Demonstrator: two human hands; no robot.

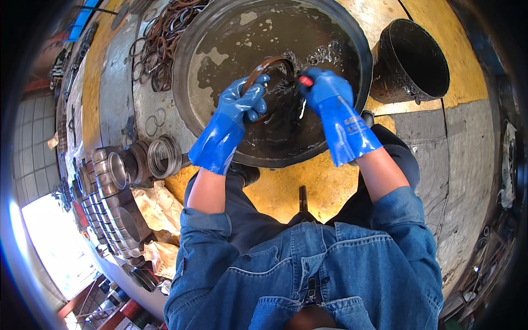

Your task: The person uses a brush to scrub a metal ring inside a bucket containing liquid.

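Note:
My left hand (245, 100), in a wet blue rubber glove, is closed round a brown, rusty-looking metal ring (264, 66). The ring is tilted up over a large round basin (192, 113) of dark liquid. On its far side, my right hand (328, 91), gloved the same way, grips a tool with a red end (306, 81). The rest of that tool is hidden by the glove and the blur, so its kind does not show. Splashes and ripples break the liquid beside the right hand.
A black bucket (385, 71) stands right of the basin. Rusty rings (162, 55) lie heaped at its far left, with two thin rings (155, 121) below them. Nearer left are stacked bright metal rings (163, 157), several metal cylinders (104, 173) and brown paper (159, 206).

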